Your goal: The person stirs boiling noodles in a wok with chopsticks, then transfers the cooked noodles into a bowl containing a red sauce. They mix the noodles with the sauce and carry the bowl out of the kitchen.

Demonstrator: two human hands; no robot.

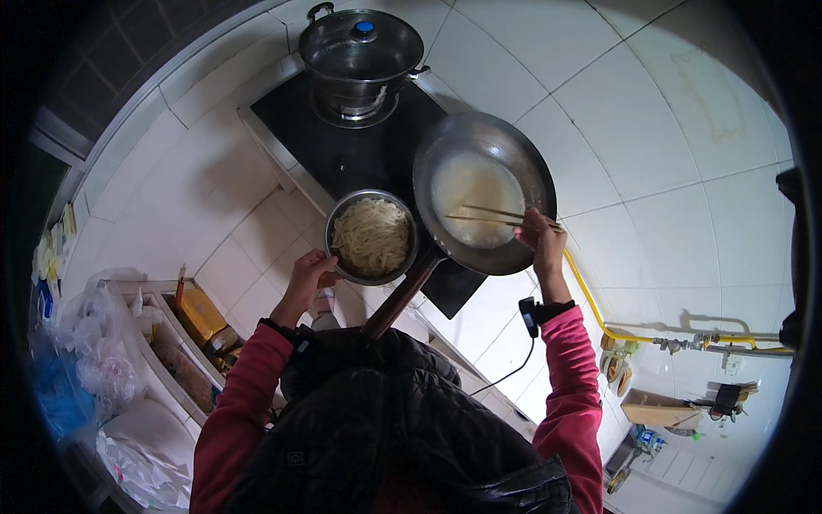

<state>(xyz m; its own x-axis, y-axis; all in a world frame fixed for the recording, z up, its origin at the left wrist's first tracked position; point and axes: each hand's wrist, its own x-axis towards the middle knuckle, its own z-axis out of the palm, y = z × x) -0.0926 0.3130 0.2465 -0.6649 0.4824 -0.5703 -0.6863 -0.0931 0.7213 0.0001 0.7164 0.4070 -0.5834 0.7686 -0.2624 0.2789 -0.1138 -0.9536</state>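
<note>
My left hand (312, 275) grips the rim of a round metal bowl (329, 226), thumb on the edge. Pale noodles (371, 236) fill the bowl, which is held to the left of a dark wok (507, 138). Cloudy liquid (472, 186) covers the bottom of the wok. Its brown wooden handle (404, 292) points back towards my body. In my right hand (543, 238) is a pair of chopsticks (485, 215), their tips over the liquid and spread a little apart. Whether the tips touch the liquid I cannot tell.
A lidded metal pot (359, 58) stands at the far end of the black cooktop (295, 141). A yellow gas pipe (594, 308) runs along the tiled wall at right. Plastic bags (103, 347) and a compartment with a yellow container (200, 315) lie at left. A knife block (661, 408) is at lower right.
</note>
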